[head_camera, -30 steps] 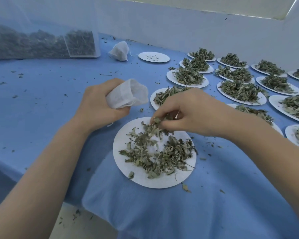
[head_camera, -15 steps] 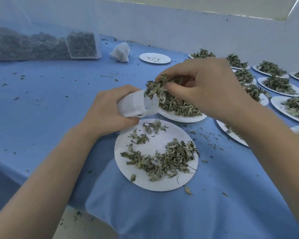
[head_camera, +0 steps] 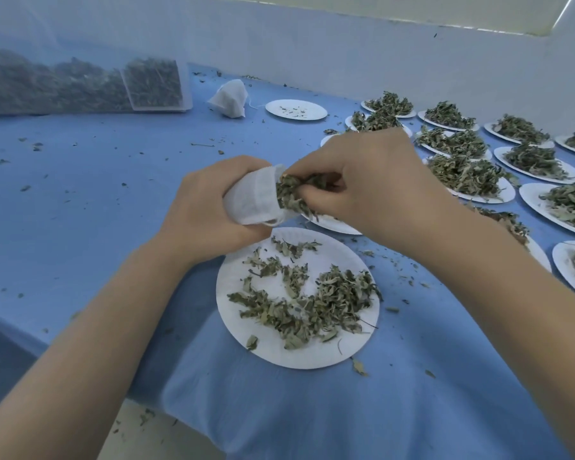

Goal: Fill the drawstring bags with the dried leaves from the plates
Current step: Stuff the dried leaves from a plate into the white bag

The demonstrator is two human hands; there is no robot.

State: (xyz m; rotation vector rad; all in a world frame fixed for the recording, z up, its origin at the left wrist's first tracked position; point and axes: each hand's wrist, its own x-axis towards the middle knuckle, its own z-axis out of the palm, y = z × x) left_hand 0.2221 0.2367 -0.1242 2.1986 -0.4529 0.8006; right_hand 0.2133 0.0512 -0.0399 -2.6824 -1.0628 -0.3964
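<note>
My left hand [head_camera: 210, 207] grips a small white drawstring bag [head_camera: 256, 197], its mouth turned to the right. My right hand [head_camera: 372, 180] pinches a clump of dried leaves [head_camera: 292, 194] and holds it at the bag's mouth. Some of the clump sits inside the opening, the rest hangs out. Below both hands lies a white paper plate [head_camera: 233, 310] with a thin scatter of dried leaves [head_camera: 316, 300] on it.
Several more plates heaped with leaves [head_camera: 462, 171] fill the right side of the blue table. At the back lie an almost bare plate [head_camera: 296, 109], a filled white bag [head_camera: 229, 97] and a clear container of leaves [head_camera: 153, 84]. Leaf crumbs dot the cloth.
My right hand lifted a pinch of leaves off the near plate and brought it left and down to the bag's mouth. My left hand raised the bag slightly.
</note>
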